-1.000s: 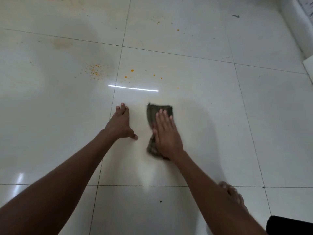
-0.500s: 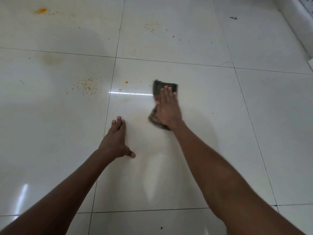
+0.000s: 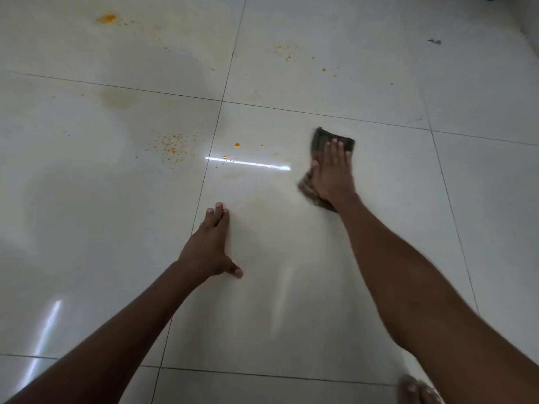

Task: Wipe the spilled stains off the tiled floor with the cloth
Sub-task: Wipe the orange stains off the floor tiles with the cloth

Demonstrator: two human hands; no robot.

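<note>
The right hand (image 3: 332, 173) lies flat with its fingers straight, pressing down on the cloth (image 3: 320, 141) in the right centre of the frame. The cloth is dark green and crumpled; one end sticks out past the fingertips toward the top of the frame, and the other end shows under the wrist. The left hand (image 3: 208, 247) rests palm-down on the tiled floor (image 3: 87, 228) in the middle of the frame, fingers straight and close together, thumb spread out to the right. It holds nothing and lies well apart from the cloth.

Just left of the cloth, a few orange drops (image 3: 237, 145) sit on the same tile, beside a bright white streak of reflected light (image 3: 248, 163). Further left, across the grout line, lies a scatter of fine orange specks (image 3: 173, 145). A pale brownish smear (image 3: 119, 99) marks the tile above that, and an orange blot (image 3: 107, 18) sits in the upper left of the frame. More small orange specks (image 3: 288, 56) dot the upper centre. A small dark mark (image 3: 434, 41) lies at upper right. Toes of a bare foot (image 3: 420, 389) show at the lower right edge.
</note>
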